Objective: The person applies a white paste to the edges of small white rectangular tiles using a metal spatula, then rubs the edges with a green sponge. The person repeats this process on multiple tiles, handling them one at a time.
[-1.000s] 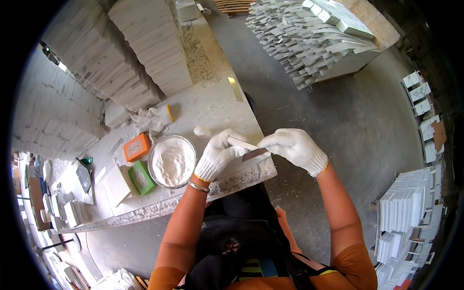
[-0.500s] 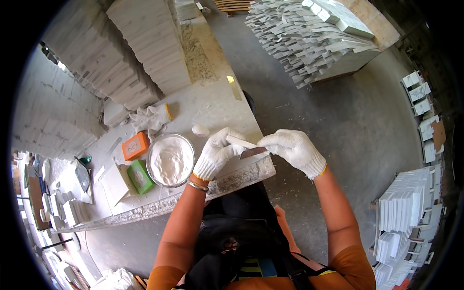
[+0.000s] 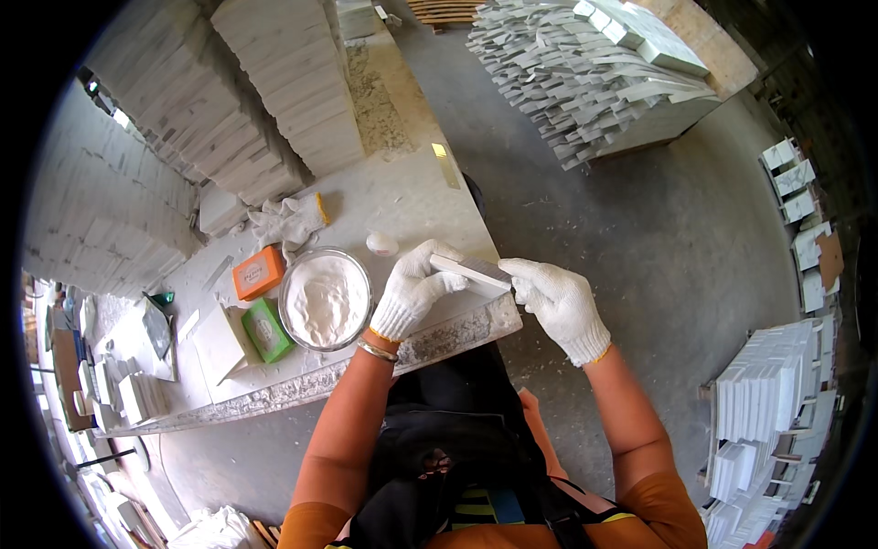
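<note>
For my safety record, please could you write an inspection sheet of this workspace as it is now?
Surface: dusty stone worktop.
Job's things: small grey tile piece held between both hands; bowl of white paste beside the left hand.
Clutter: orange box, green box, crumpled gloves, white lump.
Grippers: left hand and right hand, both gloved, gripping the piece.
Cables: nothing seen.
Surroundings: stacked tiles on the concrete floor.

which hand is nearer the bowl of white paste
Left. The left hand is just right of the bowl of white paste; the right hand is farther right, past the table edge.
</note>
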`<action>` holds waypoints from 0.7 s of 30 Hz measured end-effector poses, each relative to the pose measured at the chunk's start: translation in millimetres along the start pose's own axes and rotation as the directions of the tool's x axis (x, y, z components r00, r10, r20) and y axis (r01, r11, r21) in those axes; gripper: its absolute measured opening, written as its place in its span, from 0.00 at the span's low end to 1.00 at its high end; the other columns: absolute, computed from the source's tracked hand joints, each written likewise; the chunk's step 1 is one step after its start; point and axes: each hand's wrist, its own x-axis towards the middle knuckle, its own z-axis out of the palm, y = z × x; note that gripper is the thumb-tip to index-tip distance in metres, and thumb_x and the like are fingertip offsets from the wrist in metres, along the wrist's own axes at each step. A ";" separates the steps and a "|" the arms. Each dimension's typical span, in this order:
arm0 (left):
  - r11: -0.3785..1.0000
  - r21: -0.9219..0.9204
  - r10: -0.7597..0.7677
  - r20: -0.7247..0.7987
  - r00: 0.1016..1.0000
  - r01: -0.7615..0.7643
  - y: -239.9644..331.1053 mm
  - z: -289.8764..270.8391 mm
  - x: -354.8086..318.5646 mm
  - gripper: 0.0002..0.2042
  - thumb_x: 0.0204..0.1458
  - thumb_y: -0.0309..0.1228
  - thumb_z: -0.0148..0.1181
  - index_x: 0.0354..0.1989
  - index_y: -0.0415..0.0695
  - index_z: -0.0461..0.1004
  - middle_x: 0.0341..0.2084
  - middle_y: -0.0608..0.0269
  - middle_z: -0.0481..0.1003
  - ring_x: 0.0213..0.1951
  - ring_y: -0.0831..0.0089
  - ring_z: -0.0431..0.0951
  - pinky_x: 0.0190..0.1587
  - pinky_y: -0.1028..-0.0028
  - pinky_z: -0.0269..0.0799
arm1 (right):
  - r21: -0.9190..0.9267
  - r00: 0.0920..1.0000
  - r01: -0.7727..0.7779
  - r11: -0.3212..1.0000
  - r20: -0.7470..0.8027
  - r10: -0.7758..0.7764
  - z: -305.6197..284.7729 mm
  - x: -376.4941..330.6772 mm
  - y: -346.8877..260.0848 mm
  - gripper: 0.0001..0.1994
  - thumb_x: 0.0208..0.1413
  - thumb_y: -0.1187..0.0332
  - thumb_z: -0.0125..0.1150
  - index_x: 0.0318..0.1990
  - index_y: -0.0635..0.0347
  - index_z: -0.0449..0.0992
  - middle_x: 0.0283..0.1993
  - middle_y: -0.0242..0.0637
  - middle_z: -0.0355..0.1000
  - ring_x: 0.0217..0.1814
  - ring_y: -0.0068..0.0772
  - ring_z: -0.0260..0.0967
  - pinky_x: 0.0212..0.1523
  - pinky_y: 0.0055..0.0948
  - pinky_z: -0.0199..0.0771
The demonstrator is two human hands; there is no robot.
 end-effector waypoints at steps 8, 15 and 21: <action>0.998 0.054 0.029 -0.014 0.999 -0.028 -1.6 0.6 -1.0 0.13 0.54 0.30 0.72 0.43 0.38 0.77 0.36 0.66 0.79 0.41 0.80 0.75 0.49 0.75 0.71 | 0.048 0.989 -0.078 0.996 -0.120 0.083 18.5 -8.4 -3.3 0.17 0.56 0.77 0.64 0.53 0.57 0.81 0.48 0.45 0.81 0.47 0.45 0.81 0.47 0.34 0.81; 0.997 0.052 0.049 -0.004 0.999 -0.048 2.2 1.0 -2.6 0.14 0.54 0.30 0.72 0.44 0.38 0.77 0.36 0.66 0.80 0.41 0.79 0.76 0.49 0.76 0.71 | 0.042 0.982 -0.152 0.987 -0.108 0.156 14.2 -13.0 -10.6 0.15 0.63 0.75 0.60 0.56 0.61 0.79 0.42 0.41 0.80 0.36 0.27 0.75 0.36 0.26 0.78; 0.998 0.058 0.011 -0.016 1.000 -0.010 0.8 0.3 -2.9 0.13 0.52 0.28 0.72 0.43 0.40 0.77 0.37 0.69 0.79 0.42 0.80 0.75 0.50 0.76 0.71 | -0.020 0.968 -0.203 0.979 -0.157 0.198 21.4 -22.0 -17.7 0.15 0.62 0.73 0.61 0.57 0.59 0.78 0.43 0.44 0.80 0.37 0.36 0.78 0.37 0.30 0.79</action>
